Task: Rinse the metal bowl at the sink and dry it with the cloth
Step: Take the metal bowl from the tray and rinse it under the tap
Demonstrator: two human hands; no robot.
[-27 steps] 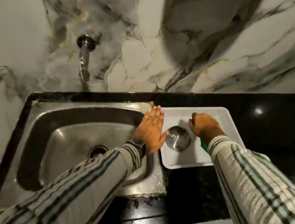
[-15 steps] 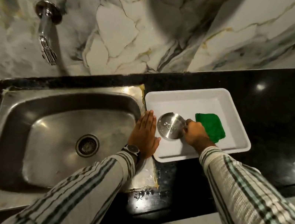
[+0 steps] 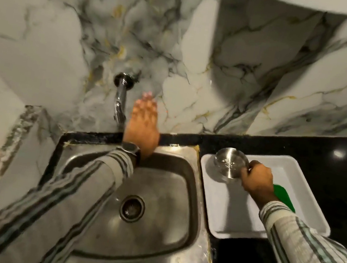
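So the metal bowl [image 3: 230, 165] was tipped up on its side at the far left corner of the white tray [image 3: 242, 223], with its inside facing the camera and a few bright specks in it, could've been water drops or glare, too blurry to call. The right hand [image 3: 255, 183] had its fingers clamped on the bowl's right rim. Right behind that hand and wrist was the green cloth [image 3: 284, 197], lying in the tray toward its right edge, mostly covered by the arm so only a strip of it showed.

The tray sat on the black counter [image 3: 332, 180] just beside the sink's right edge, basically touching it.

The left hand [image 3: 143, 124] was up over the back edge of the steel sink [image 3: 151, 231], flat and open, fingers straight and held together, palm down. It was right next to the tap [image 3: 121, 99], which stuck out of the marble wall [image 3: 203, 56] and pointed down at the basin. Couldn't tell whether the hand was actually touching the spout, and I couldn't make out any water running. There was a watch [image 3: 129, 148] on that wrist, with a striped sleeve [image 3: 81, 184] running diagonally across the left half of the basin and covering a good chunk of it. The drain [image 3: 132, 208] showed in the middle of the basin.
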